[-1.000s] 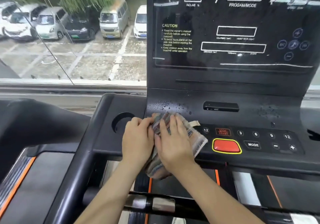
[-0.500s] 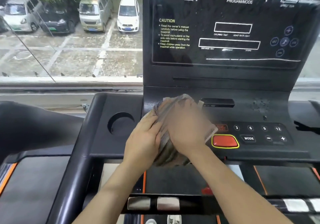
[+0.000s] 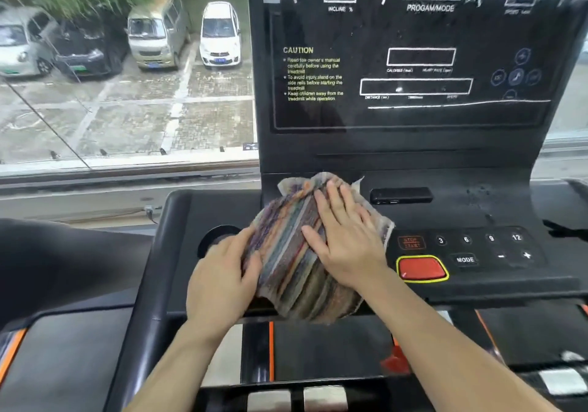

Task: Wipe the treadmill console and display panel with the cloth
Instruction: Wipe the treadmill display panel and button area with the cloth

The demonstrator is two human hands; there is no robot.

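The cloth [image 3: 296,268] is soft woven stuff with frayed edges, rough and fuzzy. The display panel [image 3: 413,118] is black and shiny, smooth like glass. The console [image 3: 477,208] below is dull black plastic, a bit grainy, with small wet spots. The red button [image 3: 421,268] is shiny plastic.
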